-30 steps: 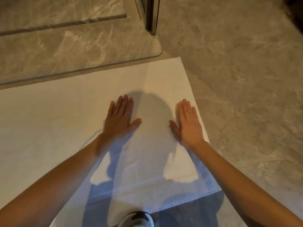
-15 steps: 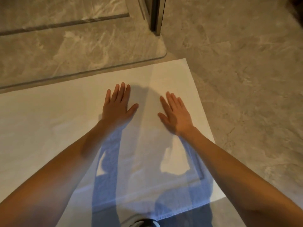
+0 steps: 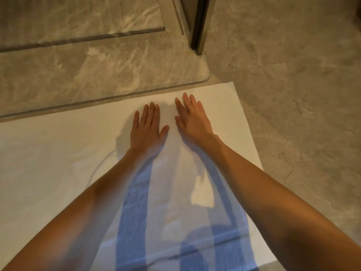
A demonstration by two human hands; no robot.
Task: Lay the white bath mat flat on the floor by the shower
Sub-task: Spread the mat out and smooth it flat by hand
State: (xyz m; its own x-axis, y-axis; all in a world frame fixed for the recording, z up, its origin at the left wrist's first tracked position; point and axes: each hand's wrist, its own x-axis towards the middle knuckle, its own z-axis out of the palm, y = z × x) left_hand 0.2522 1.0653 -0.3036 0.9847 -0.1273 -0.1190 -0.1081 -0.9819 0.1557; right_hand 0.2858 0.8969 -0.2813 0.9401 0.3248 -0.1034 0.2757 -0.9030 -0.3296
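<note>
While both my forearms cross the lower frame, they cover much of the white rectangular terry bath mat (image 3: pixel 58 153), and their bluish shadows hide the weave between them. Mat's left end runs out of frame, so full length not visible; near edge is partly cut off at the bottom too. A hem band shows across the near end, half in shadow. A thin curved line on the mat just left of my left wrist: crease or thread, cannot tell. Mat lies spread on the grey marble-look tile floor (image 3: pixel 293 94), long axis running left to right, roughly parallel to the clear glass shower panel edge (image 3: pixel 109 97), slightly skewed so its right end sits further up the frame. Far long edge lies just beside that glass edge; the far right corner sits near the panel's rounded corner and below the dark metal door frame post (image 3: pixel 199 24). Right short edge slants away down-right, fully visible until my right arm crosses it. My left hand (image 3: pixel 147 128) is palm down on the mat, fingers straight and close together, thumb angled out. My right hand (image 3: pixel 192 120) is palm down just beside it, fingers slightly fanned, pointing up-left. Both flat on the cloth near the far edge, gripping nothing. Thumbs near, not touching.
</note>
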